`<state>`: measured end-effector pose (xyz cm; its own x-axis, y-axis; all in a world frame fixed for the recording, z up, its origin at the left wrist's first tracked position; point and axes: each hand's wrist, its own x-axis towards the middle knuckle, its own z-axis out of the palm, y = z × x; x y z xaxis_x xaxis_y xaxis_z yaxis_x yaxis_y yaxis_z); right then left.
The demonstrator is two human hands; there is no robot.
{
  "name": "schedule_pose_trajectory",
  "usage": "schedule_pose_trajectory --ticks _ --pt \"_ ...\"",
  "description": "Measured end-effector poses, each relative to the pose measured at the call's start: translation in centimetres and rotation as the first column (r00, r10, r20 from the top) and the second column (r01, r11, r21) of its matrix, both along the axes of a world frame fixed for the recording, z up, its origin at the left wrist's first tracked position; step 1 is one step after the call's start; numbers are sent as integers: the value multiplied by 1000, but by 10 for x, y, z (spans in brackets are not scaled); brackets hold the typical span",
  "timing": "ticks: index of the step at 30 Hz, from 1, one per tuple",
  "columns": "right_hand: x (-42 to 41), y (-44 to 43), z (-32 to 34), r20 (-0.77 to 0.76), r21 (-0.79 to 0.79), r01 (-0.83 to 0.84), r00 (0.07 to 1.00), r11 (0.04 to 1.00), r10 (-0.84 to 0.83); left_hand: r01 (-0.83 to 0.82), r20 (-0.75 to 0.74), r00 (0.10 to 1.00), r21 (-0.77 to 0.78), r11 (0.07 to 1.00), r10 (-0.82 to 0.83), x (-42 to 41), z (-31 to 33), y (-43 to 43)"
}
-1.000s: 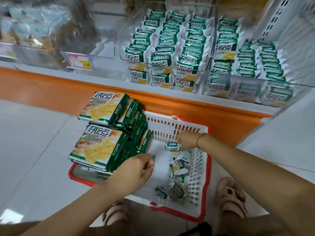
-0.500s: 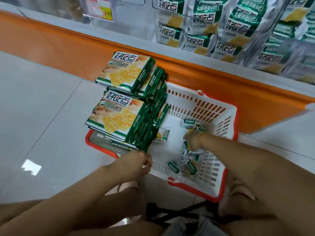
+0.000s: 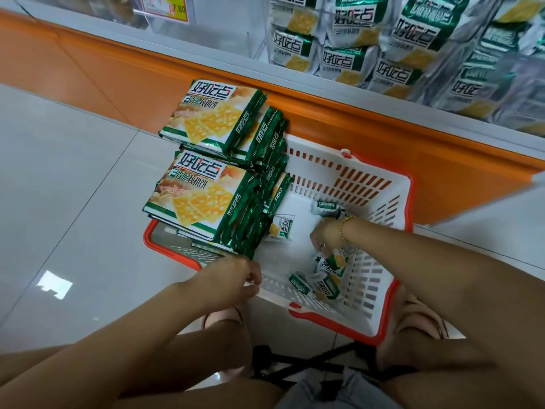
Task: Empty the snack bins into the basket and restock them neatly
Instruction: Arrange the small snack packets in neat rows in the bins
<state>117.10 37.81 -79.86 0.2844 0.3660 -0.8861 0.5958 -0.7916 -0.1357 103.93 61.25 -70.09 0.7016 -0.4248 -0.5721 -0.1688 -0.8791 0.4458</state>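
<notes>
A white basket with a red rim [image 3: 408, 202] stands on the floor. Two stacks of large green biscuit packs [image 3: 203, 196] fill its left part. Small green-and-white snack packets lie loose on its right floor: one [image 3: 282, 227] beside the stacks, one [image 3: 324, 208] by the far wall, several in a cluster [image 3: 326, 280]. My right hand [image 3: 324, 234], with a gold bracelet, reaches down among them with curled fingers; whether it holds a packet is hidden. My left hand [image 3: 233, 278] curls over the basket's near wall. Above, clear snack bins [image 3: 354, 39] hold rows of small packets.
An orange shelf base [image 3: 383, 137] runs diagonally right behind the basket. A price tag [image 3: 168, 7] hangs on a bin at the top left. Pale glossy floor tiles [image 3: 73, 202] spread to the left. My sandalled feet [image 3: 418, 320] flank the basket's near side.
My view has dropped from the bins to the basket. My right hand has moved from the far wall down to the loose packets. My left hand stays at the near wall.
</notes>
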Motion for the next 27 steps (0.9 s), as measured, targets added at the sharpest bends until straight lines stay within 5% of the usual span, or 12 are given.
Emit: schedule_pose_trajectory --ticks 8,16,27 --pt "-7 -5 0 61 -274 -362 918 891 391 3 -2 1000 11 1000 -3 -1 1 0" --pt "-3 -2 3 -24 -98 40 999 994 -42 13 4 1000 9 1000 -13 -1 3 -1" --pt "-26 0 -18 -5 -148 442 894 885 -447 29 10 1000 20 999 -29 -1 3 -2"
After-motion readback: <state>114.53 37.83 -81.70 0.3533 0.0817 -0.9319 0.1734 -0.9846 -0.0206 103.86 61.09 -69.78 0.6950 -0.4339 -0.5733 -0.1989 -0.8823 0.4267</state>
